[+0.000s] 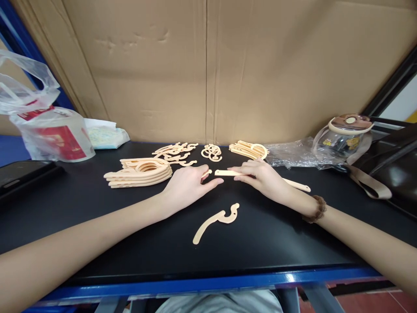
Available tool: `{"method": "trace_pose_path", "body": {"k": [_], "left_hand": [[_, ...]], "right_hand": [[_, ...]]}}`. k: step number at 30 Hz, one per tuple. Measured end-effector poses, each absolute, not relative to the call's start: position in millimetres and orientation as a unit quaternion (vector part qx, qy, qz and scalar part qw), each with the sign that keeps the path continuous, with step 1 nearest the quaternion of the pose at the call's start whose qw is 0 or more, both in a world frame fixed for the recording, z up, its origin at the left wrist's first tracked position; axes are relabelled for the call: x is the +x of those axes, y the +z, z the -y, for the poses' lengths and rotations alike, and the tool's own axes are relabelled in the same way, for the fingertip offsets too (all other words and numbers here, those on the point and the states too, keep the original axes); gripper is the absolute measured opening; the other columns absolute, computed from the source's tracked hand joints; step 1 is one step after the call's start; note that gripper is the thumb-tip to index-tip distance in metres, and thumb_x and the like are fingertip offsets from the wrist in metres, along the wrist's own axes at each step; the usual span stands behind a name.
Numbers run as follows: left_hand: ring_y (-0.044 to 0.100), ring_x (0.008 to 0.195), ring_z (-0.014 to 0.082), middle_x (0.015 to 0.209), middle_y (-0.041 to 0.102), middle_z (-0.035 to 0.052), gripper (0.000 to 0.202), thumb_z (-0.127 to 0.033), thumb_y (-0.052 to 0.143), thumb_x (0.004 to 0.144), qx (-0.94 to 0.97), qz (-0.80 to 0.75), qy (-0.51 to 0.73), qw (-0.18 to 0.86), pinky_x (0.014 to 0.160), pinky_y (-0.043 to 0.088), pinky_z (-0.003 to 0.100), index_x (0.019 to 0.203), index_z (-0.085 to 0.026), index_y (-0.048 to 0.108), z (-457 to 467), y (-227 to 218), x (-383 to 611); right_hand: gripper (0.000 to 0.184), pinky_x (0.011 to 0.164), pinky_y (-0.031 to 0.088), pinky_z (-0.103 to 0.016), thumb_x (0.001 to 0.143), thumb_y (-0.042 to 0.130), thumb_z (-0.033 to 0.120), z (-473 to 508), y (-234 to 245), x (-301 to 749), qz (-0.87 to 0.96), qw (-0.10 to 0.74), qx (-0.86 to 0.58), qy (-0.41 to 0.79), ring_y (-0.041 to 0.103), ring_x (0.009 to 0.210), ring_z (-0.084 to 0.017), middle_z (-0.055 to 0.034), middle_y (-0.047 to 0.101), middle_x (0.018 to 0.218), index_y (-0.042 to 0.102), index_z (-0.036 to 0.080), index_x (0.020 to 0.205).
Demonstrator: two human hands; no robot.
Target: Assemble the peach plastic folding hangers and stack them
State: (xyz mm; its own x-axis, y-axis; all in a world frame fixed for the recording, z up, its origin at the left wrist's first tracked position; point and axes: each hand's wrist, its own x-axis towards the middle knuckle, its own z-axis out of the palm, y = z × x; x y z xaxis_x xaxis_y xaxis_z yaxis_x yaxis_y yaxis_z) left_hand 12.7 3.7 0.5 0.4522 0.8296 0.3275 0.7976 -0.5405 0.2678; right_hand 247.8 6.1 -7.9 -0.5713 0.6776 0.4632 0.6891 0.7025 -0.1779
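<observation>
My left hand [184, 187] is closed around a small beige plastic piece [206, 173], most of it hidden by the fingers; the thumb sticks out to the right. Just across from it, my right hand [265, 178] pinches a flat beige plastic strip [224, 173], its holed end pointing at the left hand. Past the right wrist another length of beige strip [297, 185] shows; whether it belongs to the held one, I cannot tell. In front of both hands lies a curved arm joined to a hooked piece [216, 221], like part of a folding hanger.
Stacked beige hanger pieces [140, 174] sit left, with loose hooked parts [176, 150], rings [211, 152] and strips [247, 149] behind. A bagged cup [61, 134], tissue pack [106, 134] and black device [26, 174] stand left; plastic wrap [293, 152], bottle [345, 139] and dark bag [397, 161] right.
</observation>
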Motion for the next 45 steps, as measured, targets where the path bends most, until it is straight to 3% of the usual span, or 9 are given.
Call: {"method": "trace_pose_path", "body": {"k": [12,17,36,45], "left_hand": [[0.039,0.047,0.0118,0.052,0.042,-0.0056,0.045,-0.053,0.044,0.09,0.863,-0.451,0.211,0.086,0.048,0.025,0.025,0.063,-0.02,0.032,-7,-4,13],[0.041,0.05,0.0117,0.056,0.045,-0.0044,0.041,-0.051,0.041,0.093,0.879,-0.426,0.188,0.102,0.05,0.027,0.024,0.067,-0.019,0.042,-10,-6,10],[0.062,0.053,0.0227,0.059,0.061,0.0044,0.044,-0.043,0.026,0.099,0.914,-0.389,0.041,-0.112,0.044,0.024,0.027,0.082,-0.015,0.056,2,3,10],[0.06,0.051,0.0194,0.056,0.06,0.0034,0.044,-0.04,0.025,0.099,0.925,-0.355,0.037,-0.127,0.044,0.023,0.026,0.08,-0.015,0.056,3,3,10]], "right_hand": [[0.036,0.071,0.037,-0.03,0.095,0.045,0.042,-1,-4,245,0.897,0.278,-0.341,0.039,0.054,0.074,-0.016,-0.0026,0.061,0.075,0.065,0.022,0.118],[0.038,0.071,0.036,-0.03,0.094,0.045,0.043,-1,-4,245,0.898,0.28,-0.337,0.043,0.052,0.072,-0.016,-0.0022,0.059,0.072,0.066,0.02,0.117],[0.031,0.072,0.035,-0.029,0.095,0.049,0.036,4,-4,245,0.906,0.258,-0.326,0.085,0.053,0.072,-0.015,-0.0005,0.062,0.073,0.065,0.024,0.119],[0.031,0.079,0.042,-0.027,0.095,0.049,0.032,5,-6,244,0.909,0.249,-0.298,0.154,0.06,0.08,-0.014,-0.001,0.071,0.095,0.063,0.026,0.121]]}}
